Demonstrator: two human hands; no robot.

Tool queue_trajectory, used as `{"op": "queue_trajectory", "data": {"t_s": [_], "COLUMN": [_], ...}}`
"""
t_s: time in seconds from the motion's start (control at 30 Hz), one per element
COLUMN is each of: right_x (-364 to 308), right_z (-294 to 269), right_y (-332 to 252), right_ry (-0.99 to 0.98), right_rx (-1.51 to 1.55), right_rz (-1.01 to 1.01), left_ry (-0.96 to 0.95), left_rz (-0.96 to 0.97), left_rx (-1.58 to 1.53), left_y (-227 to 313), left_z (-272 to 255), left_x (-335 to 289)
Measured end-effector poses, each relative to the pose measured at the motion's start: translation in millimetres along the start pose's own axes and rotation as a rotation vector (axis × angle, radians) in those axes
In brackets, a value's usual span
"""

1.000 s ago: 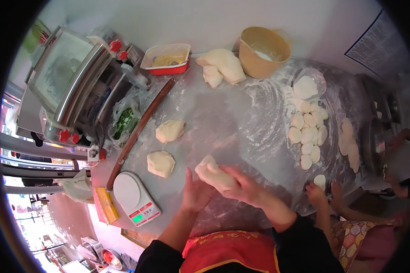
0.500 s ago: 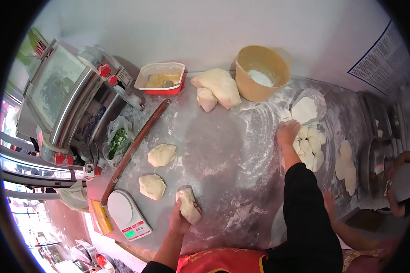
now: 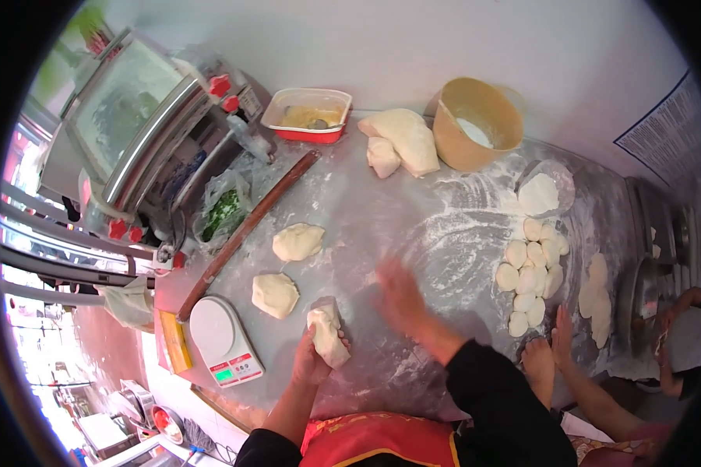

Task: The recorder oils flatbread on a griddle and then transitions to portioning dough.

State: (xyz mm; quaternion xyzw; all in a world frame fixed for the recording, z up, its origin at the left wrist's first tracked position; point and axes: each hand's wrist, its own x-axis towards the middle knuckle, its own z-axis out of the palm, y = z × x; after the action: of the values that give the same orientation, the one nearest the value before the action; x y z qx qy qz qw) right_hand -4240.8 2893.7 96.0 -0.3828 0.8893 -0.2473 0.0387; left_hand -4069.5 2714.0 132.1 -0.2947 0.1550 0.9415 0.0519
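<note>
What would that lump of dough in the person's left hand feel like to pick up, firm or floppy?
Probably soft and yielding: the dough lump looks dented where the left hand grips it. It likely sags rather than snaps, since its outline is rounded and uneven. The floured table suggests it slides without sticking much. It seems fairly heavy for its size, being dense and solid-looking.

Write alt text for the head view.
A person's left hand grips a dough lump on a floured table while the right hand, blurred, hovers over it. Two more dough portions, a scale and a rolling pin lie left.
</note>
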Motion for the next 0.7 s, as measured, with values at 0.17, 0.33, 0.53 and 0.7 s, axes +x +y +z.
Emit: {"op": "queue_trajectory", "data": {"t_s": [0.17, 0.33, 0.53, 0.7], "right_x": [-88.2, -40.9, -34.2, -18.4], "right_z": [-32.7, -87.7, -69.9, -51.5], "right_y": [-15.0, -45.7, -40.5, -19.2], "right_ry": [-0.382, -0.075, -0.239, -0.043], "right_rx": [-0.014, 0.259, 0.358, 0.319], "right_rz": [-0.226, 0.05, 0.059, -0.029], "left_ry": [0.036, -0.187, -0.104, 0.028], "left_rz": [0.067, 0.028, 0.227, 0.48], "left_rx": [0.169, 1.219, 1.605, 1.645], "left_y": [14.2, 21.0, 23.0, 15.5], "left_z": [11.9, 53.4, 60.9, 49.4], "left_x": [-12.8, 23.5, 61.0, 55.2]}}
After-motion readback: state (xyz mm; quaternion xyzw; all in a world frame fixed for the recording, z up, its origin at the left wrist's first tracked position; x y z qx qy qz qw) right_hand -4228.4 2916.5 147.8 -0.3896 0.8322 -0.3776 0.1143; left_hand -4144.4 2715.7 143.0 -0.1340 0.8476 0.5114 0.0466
